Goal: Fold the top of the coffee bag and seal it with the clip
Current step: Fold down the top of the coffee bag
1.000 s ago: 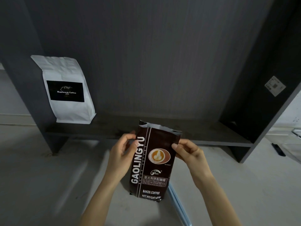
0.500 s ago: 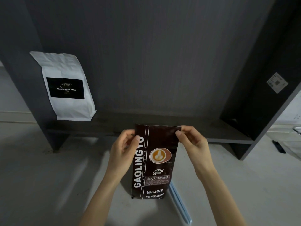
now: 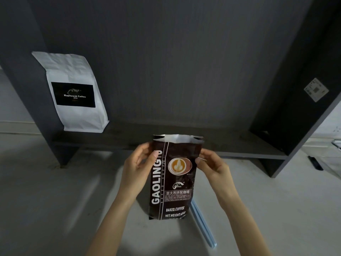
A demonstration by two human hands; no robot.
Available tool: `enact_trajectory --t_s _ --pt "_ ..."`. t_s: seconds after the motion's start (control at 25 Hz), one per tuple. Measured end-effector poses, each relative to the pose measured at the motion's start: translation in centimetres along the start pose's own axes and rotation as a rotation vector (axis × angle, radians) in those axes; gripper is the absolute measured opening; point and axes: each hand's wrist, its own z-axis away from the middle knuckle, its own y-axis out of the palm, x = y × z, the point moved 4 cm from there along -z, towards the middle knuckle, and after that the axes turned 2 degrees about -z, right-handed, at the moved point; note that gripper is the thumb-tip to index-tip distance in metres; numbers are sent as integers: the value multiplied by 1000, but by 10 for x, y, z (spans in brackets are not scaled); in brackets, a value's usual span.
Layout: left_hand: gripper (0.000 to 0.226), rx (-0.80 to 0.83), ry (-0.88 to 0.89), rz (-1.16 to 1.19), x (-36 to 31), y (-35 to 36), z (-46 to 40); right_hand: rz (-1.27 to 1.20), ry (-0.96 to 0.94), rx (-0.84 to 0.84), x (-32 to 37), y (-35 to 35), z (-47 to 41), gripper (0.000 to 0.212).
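— What's nearest to you?

— My two forearms, reaching forward over the pale countertop point(image 3: 55, 200). Just beyond them my left hand point(image 3: 137, 167) pinches the left edge of the dark coffee bag point(image 3: 173, 182) near its top, thumb on the printed front, fingers behind. My right hand point(image 3: 212, 165) clamps the right edge at about the same height, thumb tip on the front.

— And the bag itself?

— Upright, its base on the countertop, label facing me. The top is open and unfolded; the silver lining shows along the upper rim.

— Where's the clip?

— The long light-blue clip point(image 3: 203, 224) lies flat on the countertop, just right of the bag's base, running toward me and to the right. Its far end is hidden behind the bag. Neither hand touches it.

— Further back?

— A dark shelf unit point(image 3: 184, 71) stands on the countertop. On its low ledge, well to the left, a white coffee bag point(image 3: 73, 93) with a black label leans against the left side panel. A small white sticker point(image 3: 315, 89) sits on the right panel.
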Motion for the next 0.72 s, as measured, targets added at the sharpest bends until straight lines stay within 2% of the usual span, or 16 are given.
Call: enact_trajectory --t_s 0.12,0.36,0.56,0.72 --pt "18 32 -26 -23 10 -1 4 13 3 -42 -5 -1 0 18" --pt "51 52 -20 -35 13 -3 9 47 -2 -24 -16 4 4 33" --pt "39 33 -27 -109 8 -5 10 40 22 -57 -17 0 6 36" --pt "29 110 -41 -88 10 -3 11 9 48 2 -18 2 8 27"
